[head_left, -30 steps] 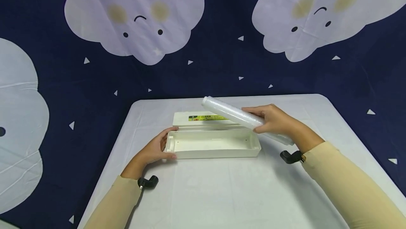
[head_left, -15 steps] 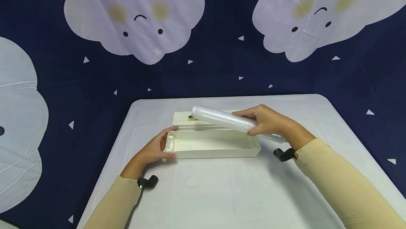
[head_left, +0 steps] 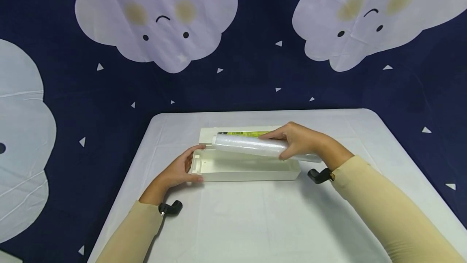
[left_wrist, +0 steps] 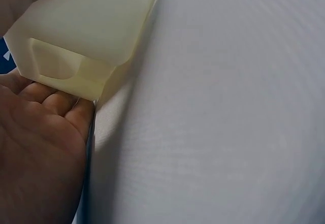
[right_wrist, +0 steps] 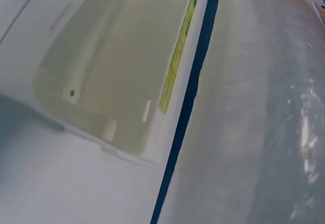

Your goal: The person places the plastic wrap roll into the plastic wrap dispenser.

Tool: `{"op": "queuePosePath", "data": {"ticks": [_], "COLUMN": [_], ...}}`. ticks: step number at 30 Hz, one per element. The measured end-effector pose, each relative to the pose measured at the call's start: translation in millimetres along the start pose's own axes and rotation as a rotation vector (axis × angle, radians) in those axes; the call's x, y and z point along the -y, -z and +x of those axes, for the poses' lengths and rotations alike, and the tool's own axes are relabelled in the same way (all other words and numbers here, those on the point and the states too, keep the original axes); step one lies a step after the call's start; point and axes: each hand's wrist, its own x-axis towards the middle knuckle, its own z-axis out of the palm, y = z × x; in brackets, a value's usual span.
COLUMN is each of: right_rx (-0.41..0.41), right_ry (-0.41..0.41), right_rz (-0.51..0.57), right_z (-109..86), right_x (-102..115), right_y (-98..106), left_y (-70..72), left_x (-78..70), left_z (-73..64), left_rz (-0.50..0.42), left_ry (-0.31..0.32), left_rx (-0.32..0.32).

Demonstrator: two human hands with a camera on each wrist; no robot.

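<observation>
My right hand (head_left: pixel 304 140) grips a shiny clear roll of cling film (head_left: pixel 248 145) from above, thumb on the near side and fingers on the far side. The roll slants slightly down to the right, over the back part of a long cream plastic wrap box (head_left: pixel 251 177). Behind the box its hinged lid (head_left: pixel 207 134) lies folded back, a yellow-green label partly hidden by the roll. At the left end, my left hand (head_left: pixel 179 170) holds the box, thumb on the front wall and fingers at the rear. The left wrist view shows curled fingers (left_wrist: pixel 63 102) against the box end.
A white cloth covers the table (head_left: pixel 233 222), whose far edge meets a dark blue curtain (head_left: pixel 255 88) printed with clouds and small triangles. Each wrist carries a small black camera, such as the left camera (head_left: pixel 171 208). The right arm casts a shadow on the cloth.
My right hand has brought the cling film roll left and lower, from a steep slant beyond the box's right end to nearly level above it. The left hand and box have stayed put.
</observation>
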Motion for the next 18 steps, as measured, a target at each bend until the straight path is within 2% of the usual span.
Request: {"op": "queuePosePath", "data": {"ticks": [11,18], "right_rx": [0.063,0.091], "right_ry": [0.004,0.0], "right_rz": [0.008,0.048], "right_z": [15.0,22.9], "right_x": [3,2], "right_y": [-6,-11], "left_y": [0.8,0.4], "left_x": [0.6,2.3], "left_z": [-0.2,-0.7], "left_rz": [-0.026,0.001], "left_ry": [-0.01,-0.004], "left_rx": [0.003,-0.016]}}
